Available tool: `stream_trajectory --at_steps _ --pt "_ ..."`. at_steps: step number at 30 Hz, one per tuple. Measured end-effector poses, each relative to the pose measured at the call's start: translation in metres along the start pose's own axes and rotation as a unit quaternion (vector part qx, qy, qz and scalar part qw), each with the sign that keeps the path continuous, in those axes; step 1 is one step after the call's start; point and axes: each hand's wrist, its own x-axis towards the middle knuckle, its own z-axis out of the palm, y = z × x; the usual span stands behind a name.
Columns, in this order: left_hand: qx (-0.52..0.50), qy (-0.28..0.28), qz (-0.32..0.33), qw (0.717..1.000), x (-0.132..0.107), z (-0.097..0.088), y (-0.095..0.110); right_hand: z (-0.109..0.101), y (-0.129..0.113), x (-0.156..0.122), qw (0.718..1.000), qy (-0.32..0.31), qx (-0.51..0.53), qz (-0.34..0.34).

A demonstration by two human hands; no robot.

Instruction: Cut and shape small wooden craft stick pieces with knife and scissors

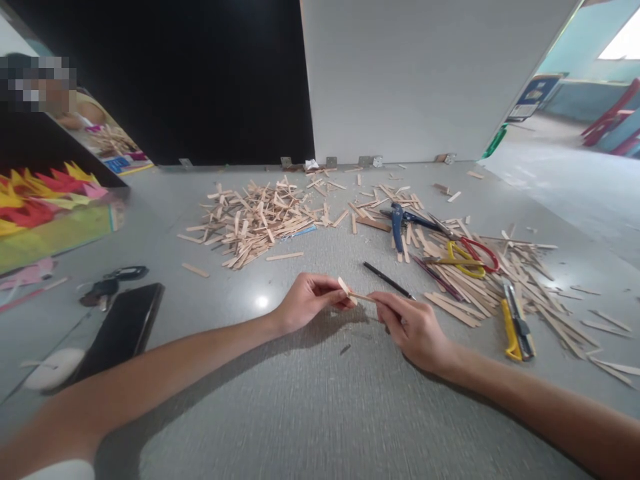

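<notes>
Two pinches — left hand (311, 301) on wooden piece (343, 285), right hand (414, 328) on thin stick (364, 297) — suit likely light, brittle wood, best held near their contact.

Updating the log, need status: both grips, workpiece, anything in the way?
Left grip: pinching pale wooden piece. Right grip: holding thin wooden stick, tip apparently touching that piece. Black pen close beyond right grip, not between the two.
</notes>
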Motion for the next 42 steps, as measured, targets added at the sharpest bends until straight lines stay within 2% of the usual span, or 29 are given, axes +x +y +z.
stream_trajectory --at_steps 5,9,13,18,26,33,42 --pt "0.005 0.01 -0.003 1.0 -0.001 0.0 -0.002 0.0 0.0 -0.002 0.999 0.004 -0.024 -0.046" --pt "0.009 0.013 -0.002 1.0 -0.002 0.0 -0.001 0.001 0.0 -0.002 1.0 0.003 -0.008 -0.026" --pt "0.018 0.002 0.011 1.0 -0.003 0.001 -0.001 0.001 -0.002 -0.001 0.999 0.001 -0.011 -0.039" --pt "0.019 -0.003 0.021 1.0 -0.003 0.002 0.001 0.001 -0.004 0.001 1.0 0.003 -0.001 0.007" --pt "0.035 0.012 0.003 0.999 -0.005 0.002 0.002 0.004 -0.007 -0.002 1.0 0.005 0.007 -0.001" --pt "0.031 0.023 0.028 0.999 -0.005 0.004 0.002 0.007 -0.01 -0.005 1.0 0.001 0.003 -0.02" --pt "0.024 0.017 0.025 0.999 -0.003 0.005 0.003 0.008 -0.012 -0.001 1.0 -0.01 0.017 0.024"
